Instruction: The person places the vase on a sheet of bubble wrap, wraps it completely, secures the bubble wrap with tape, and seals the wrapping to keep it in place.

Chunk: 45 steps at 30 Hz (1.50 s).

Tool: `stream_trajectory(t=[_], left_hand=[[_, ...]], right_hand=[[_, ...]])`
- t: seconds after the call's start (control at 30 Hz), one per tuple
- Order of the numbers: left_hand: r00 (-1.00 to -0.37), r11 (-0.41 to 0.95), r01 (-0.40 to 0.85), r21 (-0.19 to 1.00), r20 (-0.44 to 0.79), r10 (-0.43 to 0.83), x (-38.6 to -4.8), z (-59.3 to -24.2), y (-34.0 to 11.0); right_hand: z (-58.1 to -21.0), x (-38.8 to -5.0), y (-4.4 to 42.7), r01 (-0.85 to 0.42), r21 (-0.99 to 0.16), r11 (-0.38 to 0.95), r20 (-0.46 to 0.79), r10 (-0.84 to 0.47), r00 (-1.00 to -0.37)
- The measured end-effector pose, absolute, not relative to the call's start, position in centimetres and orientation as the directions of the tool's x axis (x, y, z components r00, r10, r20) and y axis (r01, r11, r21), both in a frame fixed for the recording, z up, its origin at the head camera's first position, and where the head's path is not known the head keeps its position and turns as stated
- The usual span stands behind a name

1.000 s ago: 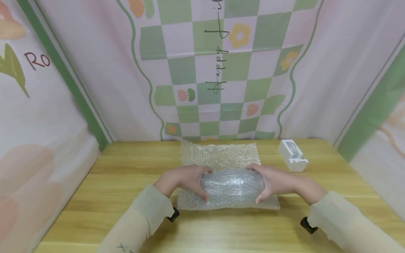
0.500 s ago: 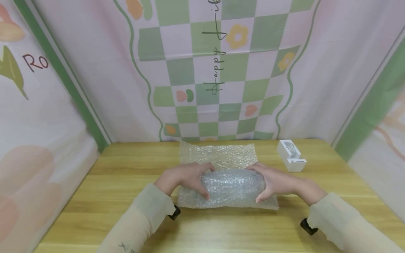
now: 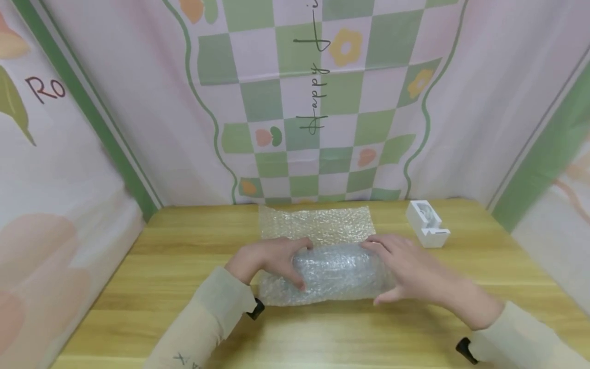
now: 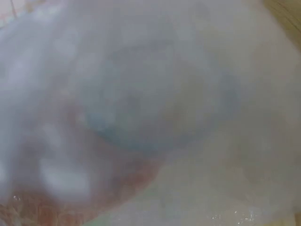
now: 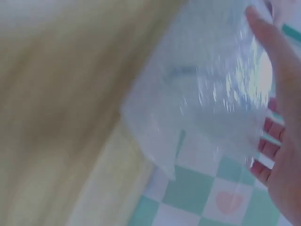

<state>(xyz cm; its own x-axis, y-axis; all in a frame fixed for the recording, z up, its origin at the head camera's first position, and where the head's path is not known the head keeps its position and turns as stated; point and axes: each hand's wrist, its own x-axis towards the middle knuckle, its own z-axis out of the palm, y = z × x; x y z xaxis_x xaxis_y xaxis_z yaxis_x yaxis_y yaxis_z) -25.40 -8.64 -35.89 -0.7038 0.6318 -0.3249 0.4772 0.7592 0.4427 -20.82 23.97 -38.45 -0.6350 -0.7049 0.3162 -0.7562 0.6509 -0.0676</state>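
Note:
A roll wrapped in clear bubble wrap lies across the table in the head view, on a bubble wrap sheet that extends behind it. Around the roll's left end, the left hand grips with its thumb in front and fingers behind. At the right end, the right hand is spread, fingers at the roll's upper edge and thumb lower, near the wrap's front edge. Blurred plastic fills the left wrist view. In the right wrist view, the right hand is beside the shiny wrap.
A small white box-shaped holder with a clear roll inside stands at the back right of the wooden table. Printed curtains hang behind the table and at both sides.
The right hand has shifted a little to the right and its spread is wider, with the thumb lower. Its forearm has moved right too. The left hand keeps its grip on the roll.

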Motion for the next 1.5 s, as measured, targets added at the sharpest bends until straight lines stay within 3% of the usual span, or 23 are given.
stream_trajectory(t=[0.23, 0.5, 0.77, 0.93, 1.03, 1.17, 1.5], left_hand=[[-0.696, 0.745, 0.478, 0.466, -0.316, 0.645, -25.6, -35.9, -8.9], [-0.69, 0.746, 0.441, 0.499, -0.343, 0.637, -26.0, -36.4, -9.0], [-0.696, 0.746, 0.435, 0.504, -0.338, 0.634, -26.4, -36.7, -9.5], [-0.72, 0.713, 0.424, 0.559, -0.27, 0.639, -26.5, -36.9, -9.9], [-0.733, 0.688, 0.512, 0.514, -0.157, 0.662, -26.4, -36.9, -10.0], [-0.712, 0.666, 0.653, 0.361, -0.01, 0.702, -26.1, -36.6, -10.0], [-0.65, 0.614, 0.75, 0.247, 0.099, 0.754, -24.9, -36.7, -10.0]], right_hand=[[-39.6, -20.2, 23.0, -0.742, -0.038, 0.669, 0.337, -0.69, -0.64], [-39.8, -21.3, 22.6, -0.766, -0.026, 0.642, 0.373, -0.705, -0.604], [-39.4, -22.0, 22.8, -0.755, -0.075, 0.651, 0.328, -0.699, -0.635], [-39.2, -22.5, 22.8, -0.757, -0.086, 0.648, 0.31, -0.705, -0.638], [-39.1, -22.8, 22.8, -0.753, -0.093, 0.651, 0.299, -0.703, -0.645], [-38.7, -23.0, 22.8, -0.738, -0.109, 0.666, 0.27, -0.695, -0.667], [-38.3, -23.4, 22.6, -0.738, -0.077, 0.671, 0.216, -0.711, -0.669]])
